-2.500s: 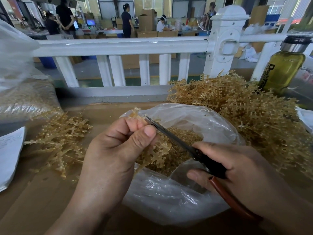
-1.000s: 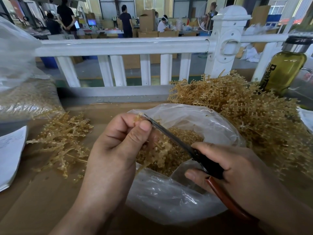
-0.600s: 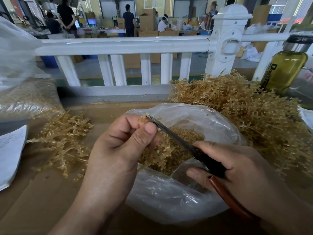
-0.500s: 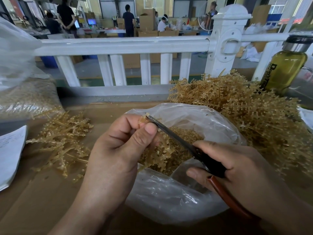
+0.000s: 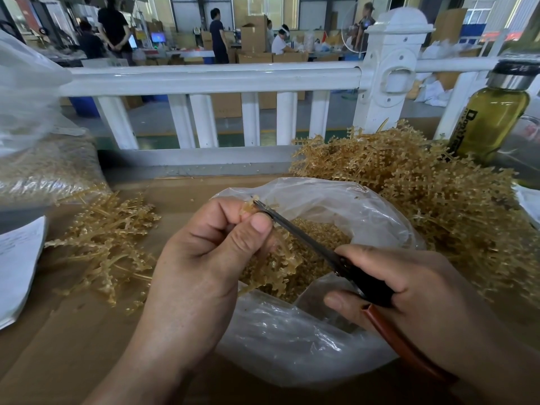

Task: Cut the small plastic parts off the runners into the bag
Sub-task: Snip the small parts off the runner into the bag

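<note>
Head view: at frame centre the left hand (image 5: 204, 273) pinches a tan plastic runner (image 5: 280, 267) over the open clear bag (image 5: 292, 340), evidently so severed pieces land among the cut parts (image 5: 318, 233) inside, while the right hand (image 5: 415, 293) grips scissors (image 5: 295, 229), blade tips at the runner's top end.

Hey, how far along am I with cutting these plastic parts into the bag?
Done: a layer of cut parts already lies in the bag. In hand: the left hand holds a runner over the bag while the right hand sets the cutters at its tip. Left: the big pile of runners on the right looks uncut, so much remains.
</note>
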The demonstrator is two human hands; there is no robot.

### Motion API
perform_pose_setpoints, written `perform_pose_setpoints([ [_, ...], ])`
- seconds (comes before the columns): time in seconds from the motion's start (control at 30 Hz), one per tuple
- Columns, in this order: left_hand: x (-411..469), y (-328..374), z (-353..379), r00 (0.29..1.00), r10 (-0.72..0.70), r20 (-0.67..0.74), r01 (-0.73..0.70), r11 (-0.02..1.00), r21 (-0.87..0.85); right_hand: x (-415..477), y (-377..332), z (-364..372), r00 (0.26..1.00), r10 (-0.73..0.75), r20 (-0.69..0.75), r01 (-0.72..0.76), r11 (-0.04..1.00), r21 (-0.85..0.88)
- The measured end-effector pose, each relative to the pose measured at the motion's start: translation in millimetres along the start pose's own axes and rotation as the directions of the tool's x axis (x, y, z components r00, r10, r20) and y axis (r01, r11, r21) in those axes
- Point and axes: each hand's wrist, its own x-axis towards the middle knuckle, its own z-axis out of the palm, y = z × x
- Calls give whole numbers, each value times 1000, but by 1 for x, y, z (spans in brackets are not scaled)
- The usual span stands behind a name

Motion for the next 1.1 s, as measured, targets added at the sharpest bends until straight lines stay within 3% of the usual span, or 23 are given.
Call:
perform_pose_setpoints([
  [0.5,1,2,-5,999,-26,22,26,1000,-4,1,-2,-1,1000,-14,12,15,999,-38],
  [1.1,1,0,-1,998,-41,-55,36,996,-87,1,-2,6,1000,16,4,-16,1000,-26],
])
